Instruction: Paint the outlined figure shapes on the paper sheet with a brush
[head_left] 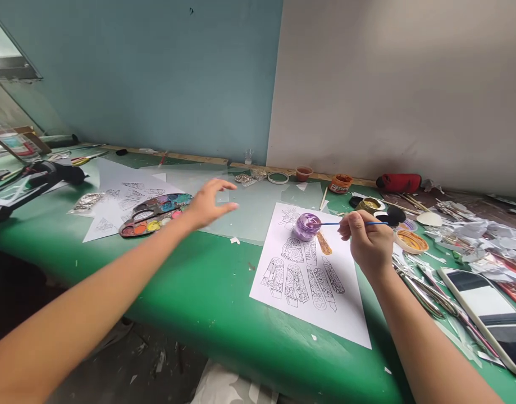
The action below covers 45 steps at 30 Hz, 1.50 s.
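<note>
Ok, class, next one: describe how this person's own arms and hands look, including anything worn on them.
The left hand and right hand are bare, without gloves. No sleeve shows on the left forearm or right forearm, and no watch, bracelet or ring can be seen.

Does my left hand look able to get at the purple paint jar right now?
Probably yes: your left hand looks empty, with only a flat translucent sheet and printed paper between it and the purple paint jar. The blue brush in the right hand is on the opposite side.
</note>
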Each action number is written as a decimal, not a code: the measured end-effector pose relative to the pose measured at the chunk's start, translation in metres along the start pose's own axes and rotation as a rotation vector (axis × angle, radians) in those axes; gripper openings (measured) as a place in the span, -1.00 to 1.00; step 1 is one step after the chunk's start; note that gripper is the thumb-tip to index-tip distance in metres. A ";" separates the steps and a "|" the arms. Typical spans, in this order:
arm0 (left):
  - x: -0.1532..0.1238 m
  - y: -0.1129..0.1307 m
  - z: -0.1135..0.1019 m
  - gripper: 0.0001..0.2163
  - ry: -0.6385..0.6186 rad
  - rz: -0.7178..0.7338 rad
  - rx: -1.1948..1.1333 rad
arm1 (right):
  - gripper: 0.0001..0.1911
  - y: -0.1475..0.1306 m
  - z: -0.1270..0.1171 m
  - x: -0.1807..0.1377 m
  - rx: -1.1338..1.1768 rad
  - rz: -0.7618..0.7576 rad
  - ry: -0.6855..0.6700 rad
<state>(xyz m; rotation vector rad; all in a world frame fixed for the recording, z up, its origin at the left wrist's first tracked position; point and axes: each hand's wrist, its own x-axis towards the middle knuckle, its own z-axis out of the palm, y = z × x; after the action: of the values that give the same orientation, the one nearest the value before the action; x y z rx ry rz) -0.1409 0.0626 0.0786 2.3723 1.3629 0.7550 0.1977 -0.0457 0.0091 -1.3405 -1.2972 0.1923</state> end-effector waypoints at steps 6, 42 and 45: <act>0.016 0.068 0.106 -0.05 -0.163 0.112 -0.265 | -0.47 -0.003 -0.001 0.003 0.047 -0.015 0.017; 0.083 0.139 0.176 -0.13 -0.168 -0.053 -0.204 | -0.90 -0.070 -0.027 -0.145 -0.538 -0.308 -0.458; 0.090 0.146 0.190 -0.12 -0.225 -0.015 -0.130 | -0.90 -0.064 -0.027 -0.145 -0.464 -0.287 -0.405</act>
<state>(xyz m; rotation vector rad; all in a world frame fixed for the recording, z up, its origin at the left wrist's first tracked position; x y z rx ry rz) 0.1091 0.0668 0.0225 2.2640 1.2009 0.5363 0.1304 -0.1891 -0.0158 -1.5270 -1.9461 -0.0472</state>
